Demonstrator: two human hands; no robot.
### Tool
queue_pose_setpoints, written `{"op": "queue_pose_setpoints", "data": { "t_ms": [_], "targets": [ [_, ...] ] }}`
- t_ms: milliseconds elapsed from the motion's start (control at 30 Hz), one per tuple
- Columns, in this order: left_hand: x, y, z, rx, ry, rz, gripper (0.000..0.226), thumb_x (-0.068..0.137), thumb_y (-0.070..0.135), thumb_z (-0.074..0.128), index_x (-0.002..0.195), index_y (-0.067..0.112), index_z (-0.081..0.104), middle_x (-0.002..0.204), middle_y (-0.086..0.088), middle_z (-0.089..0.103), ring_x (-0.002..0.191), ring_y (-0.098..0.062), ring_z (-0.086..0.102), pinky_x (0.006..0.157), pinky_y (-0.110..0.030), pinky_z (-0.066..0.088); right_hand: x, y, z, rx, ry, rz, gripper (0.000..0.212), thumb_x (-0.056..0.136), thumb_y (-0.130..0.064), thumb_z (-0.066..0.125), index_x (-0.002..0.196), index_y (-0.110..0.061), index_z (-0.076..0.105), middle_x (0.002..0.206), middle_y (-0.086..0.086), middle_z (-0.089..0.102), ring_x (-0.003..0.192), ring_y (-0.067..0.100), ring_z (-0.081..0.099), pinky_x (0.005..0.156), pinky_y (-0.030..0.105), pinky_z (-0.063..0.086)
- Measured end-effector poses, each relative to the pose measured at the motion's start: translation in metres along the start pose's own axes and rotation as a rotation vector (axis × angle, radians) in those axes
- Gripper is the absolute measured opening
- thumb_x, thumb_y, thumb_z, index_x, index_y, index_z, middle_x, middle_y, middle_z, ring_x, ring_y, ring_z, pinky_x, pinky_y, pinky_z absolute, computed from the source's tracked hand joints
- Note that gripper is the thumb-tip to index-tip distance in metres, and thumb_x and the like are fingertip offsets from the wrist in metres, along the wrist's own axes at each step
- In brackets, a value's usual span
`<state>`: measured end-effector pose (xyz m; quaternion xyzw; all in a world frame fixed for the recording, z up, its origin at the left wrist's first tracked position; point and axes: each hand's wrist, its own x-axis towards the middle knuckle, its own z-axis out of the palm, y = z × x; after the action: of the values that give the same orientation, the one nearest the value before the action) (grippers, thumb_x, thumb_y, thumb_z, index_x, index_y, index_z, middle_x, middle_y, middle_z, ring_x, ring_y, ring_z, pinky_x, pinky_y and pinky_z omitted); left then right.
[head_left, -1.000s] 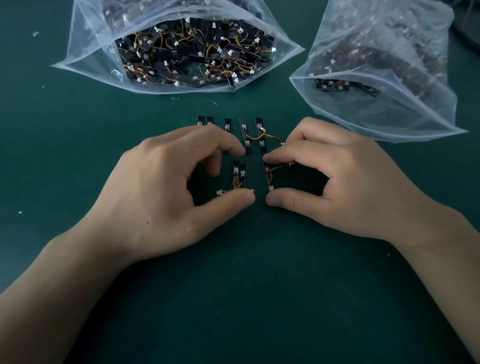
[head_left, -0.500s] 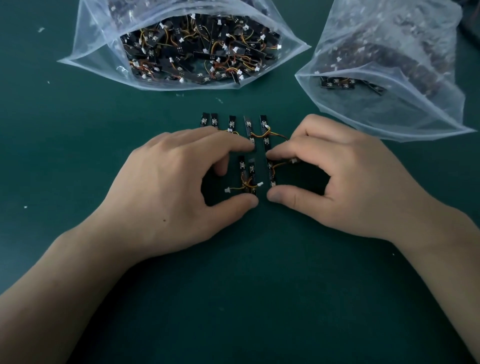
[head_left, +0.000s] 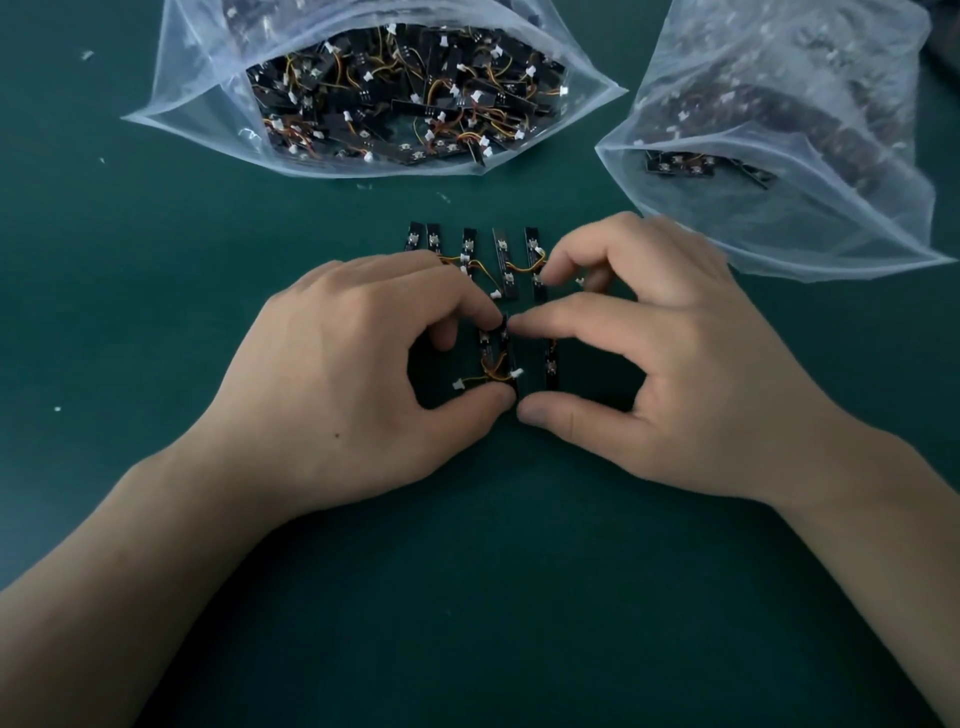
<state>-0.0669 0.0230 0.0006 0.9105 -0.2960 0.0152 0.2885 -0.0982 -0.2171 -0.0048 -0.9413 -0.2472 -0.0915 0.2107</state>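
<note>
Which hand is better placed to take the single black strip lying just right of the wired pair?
Right hand, probably: the single strip lies under its arch, between index and thumb. The left hand sits beyond the wired pair, which both pinch.

Bare left hand (head_left: 353, 374) (small mole (head_left: 337, 435)), bare right hand (head_left: 660, 379).

A clear plastic zip bag (head_left: 197, 78), packed full, is laid open on the dark green mat (head_left: 156, 312); a second clear plastic bag (head_left: 857, 208) is set near its right; small white flecks (head_left: 87, 54) are scattered at left.
</note>
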Motion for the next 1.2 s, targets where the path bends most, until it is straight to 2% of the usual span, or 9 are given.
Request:
{"op": "queue_pose_setpoints", "data": {
  "t_ms": [100,200,333,500,700,967,1200],
  "targets": [
    [-0.0001,0.0008,0.0001,0.004,0.005,-0.004,0.033,0.077,0.057,0.068,0.103,0.038,0.070,0.087,0.015,0.058,0.077,-0.008,0.053,0.066,-0.026,0.040,0.0000,-0.0008,0.0011,-0.022,0.002,0.016,0.045,0.091,-0.058,0.070,0.123,-0.028,0.074,0.130,0.002,0.056,0.110,0.024,0.053,0.099,0.041,0.035],
    [0.0003,0.0007,-0.0003,0.006,0.002,-0.002,0.032,0.077,0.056,0.068,0.102,0.038,0.069,0.087,0.015,0.058,0.077,-0.009,0.053,0.066,-0.029,0.042,0.0006,-0.0011,0.0014,-0.033,-0.005,0.018,0.040,0.094,-0.057,0.068,0.123,-0.030,0.075,0.131,0.002,0.056,0.112,0.024,0.052,0.098,0.037,0.031],
    [-0.0003,0.0010,-0.0015,-0.002,0.012,-0.013,0.031,0.075,0.055,0.071,0.101,0.038,0.069,0.085,0.015,0.059,0.078,-0.009,0.054,0.067,-0.030,0.042,0.0004,-0.0002,0.0016,-0.022,-0.007,0.032,0.034,0.093,-0.055,0.068,0.113,-0.029,0.078,0.131,0.000,0.057,0.113,0.023,0.053,0.097,0.040,0.033],
    [-0.0012,0.0004,-0.0037,-0.015,0.027,-0.038,0.028,0.072,0.053,0.072,0.096,0.037,0.070,0.082,0.014,0.058,0.077,-0.009,0.056,0.067,-0.030,0.041,0.0006,-0.0013,0.0023,-0.018,-0.008,0.015,0.039,0.093,-0.056,0.069,0.121,-0.029,0.074,0.132,-0.001,0.057,0.113,0.022,0.053,0.099,0.042,0.035],
    [-0.0012,0.0016,-0.0006,0.014,0.032,-0.024,0.030,0.075,0.054,0.071,0.100,0.037,0.070,0.082,0.013,0.057,0.078,-0.015,0.057,0.071,-0.036,0.047,0.0001,-0.0002,0.0029,-0.015,-0.042,0.003,0.039,0.093,-0.060,0.066,0.118,-0.031,0.076,0.138,-0.002,0.056,0.120,0.020,0.051,0.103,0.040,0.032],
    [-0.0006,0.0004,0.0024,0.031,0.053,-0.014,0.030,0.080,0.059,0.068,0.103,0.040,0.070,0.080,0.013,0.055,0.077,-0.013,0.055,0.070,-0.035,0.045,0.0008,-0.0014,0.0030,-0.020,-0.028,0.016,0.039,0.094,-0.056,0.067,0.122,-0.030,0.073,0.137,-0.004,0.056,0.122,0.019,0.051,0.105,0.038,0.032],
    [-0.0007,-0.0014,0.0037,-0.023,0.079,-0.026,0.029,0.080,0.054,0.073,0.104,0.038,0.074,0.080,0.014,0.057,0.076,-0.009,0.055,0.070,-0.032,0.042,0.0014,-0.0047,0.0042,-0.031,-0.020,0.027,0.033,0.095,-0.056,0.066,0.112,-0.030,0.076,0.137,-0.003,0.058,0.124,0.022,0.051,0.104,0.040,0.033]
  ]
}}
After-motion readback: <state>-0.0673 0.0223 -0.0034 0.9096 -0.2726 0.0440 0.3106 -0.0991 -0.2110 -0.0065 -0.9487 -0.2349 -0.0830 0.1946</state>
